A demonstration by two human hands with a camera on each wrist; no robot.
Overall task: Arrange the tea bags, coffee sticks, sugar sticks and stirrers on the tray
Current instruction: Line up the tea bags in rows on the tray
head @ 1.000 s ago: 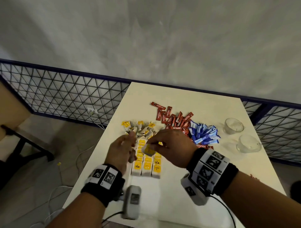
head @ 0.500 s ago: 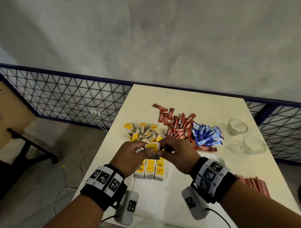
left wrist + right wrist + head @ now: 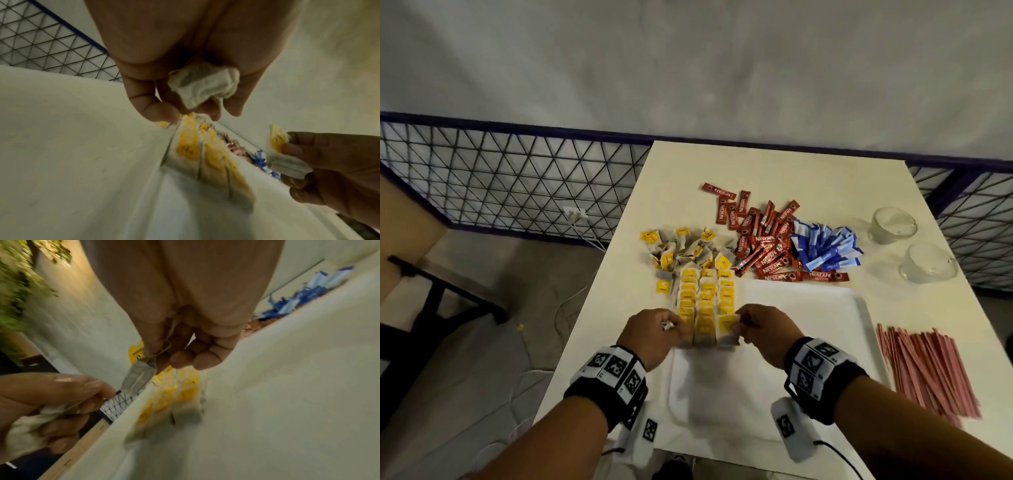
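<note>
Tea bag (image 3: 727,327), light and soft: your right hand (image 3: 767,330) pinches its edge; your left hand (image 3: 654,334) clutches another.

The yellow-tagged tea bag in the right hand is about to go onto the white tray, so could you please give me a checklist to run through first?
1. Right hand pinches the yellow-tagged paper tea bag: ok.
2. Left hand holds a crumpled white tea bag: ok.
3. Three rows of tea bags on the white plastic tray look straight: ok.
4. Held bag is at the right row's near end: ok.
5. Tag string free of tangles: cannot tell.
</note>
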